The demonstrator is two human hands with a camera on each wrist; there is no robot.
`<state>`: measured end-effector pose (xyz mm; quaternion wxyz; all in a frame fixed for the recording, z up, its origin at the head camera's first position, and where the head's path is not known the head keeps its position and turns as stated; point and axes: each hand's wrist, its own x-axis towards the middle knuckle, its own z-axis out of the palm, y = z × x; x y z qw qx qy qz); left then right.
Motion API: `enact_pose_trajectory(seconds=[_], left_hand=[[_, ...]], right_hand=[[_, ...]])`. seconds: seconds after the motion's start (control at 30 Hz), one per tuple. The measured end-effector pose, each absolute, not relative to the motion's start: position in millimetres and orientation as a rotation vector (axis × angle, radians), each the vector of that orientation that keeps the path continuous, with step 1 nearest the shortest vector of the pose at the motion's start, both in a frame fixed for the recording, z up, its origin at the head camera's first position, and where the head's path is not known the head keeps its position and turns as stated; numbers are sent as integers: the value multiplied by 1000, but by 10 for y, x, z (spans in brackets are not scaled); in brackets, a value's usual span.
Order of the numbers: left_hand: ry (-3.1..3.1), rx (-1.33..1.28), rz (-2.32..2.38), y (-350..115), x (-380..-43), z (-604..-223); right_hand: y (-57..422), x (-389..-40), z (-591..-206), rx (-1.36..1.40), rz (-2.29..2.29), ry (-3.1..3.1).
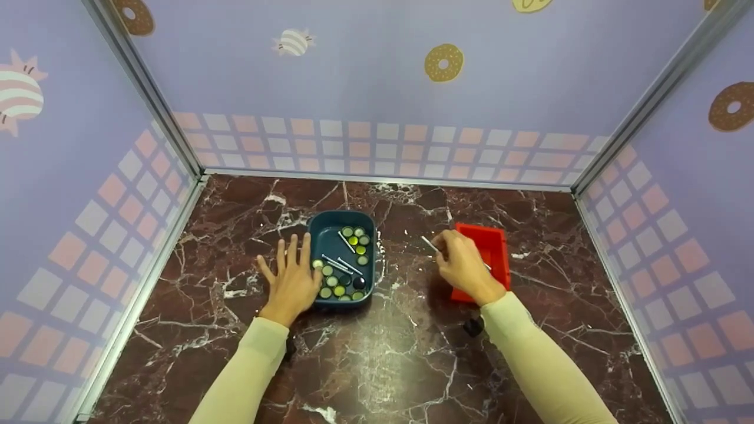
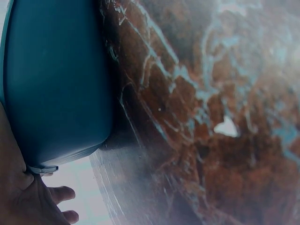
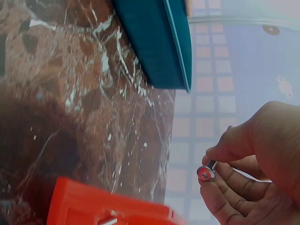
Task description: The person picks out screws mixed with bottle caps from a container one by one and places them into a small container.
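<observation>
Head view: and here we are over a dark red marbled tabletop (image 1: 383, 359), work centred in the frame.
Left hand (image 1: 290, 288): left of centre, fingers straight and splayed, thumb over the near-left rim of a teal tray (image 1: 325, 221).
Right hand (image 1: 465, 265): right of centre, thumb and fingers pinching a silver screw (image 1: 430, 243); the right wrist view shows its round head poking out, lower right.
Teal tray: middle of the frame, loaded with loose screws (image 1: 346, 241), green and yellow round discs (image 1: 340, 291), plus a glossy dark oval piece (image 1: 359, 283) at its lower right.
Red bin (image 1: 495, 238): right of centre, partly under the right hand, another metal piece (image 1: 487, 267) showing inside.
Lilac walls (image 1: 365, 82): across the top and down both sides, doughnuts, sweets and pink-and-white squares printed on them.
</observation>
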<state>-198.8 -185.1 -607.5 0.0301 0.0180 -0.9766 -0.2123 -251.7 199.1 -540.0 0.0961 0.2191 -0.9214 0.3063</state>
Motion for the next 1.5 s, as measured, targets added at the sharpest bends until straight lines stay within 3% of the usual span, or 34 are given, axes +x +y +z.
enact_pose_trajectory(seconds=[0.9, 1.5], left_hand=[[-3003, 58, -666, -1855, -1990, -6086], [-3011, 63, -651, -1854, -1985, -6083]], right_hand=[[2576, -2575, -5594, 327, 919, -2802], [2685, -2624, -5715, 305, 819, -2881]])
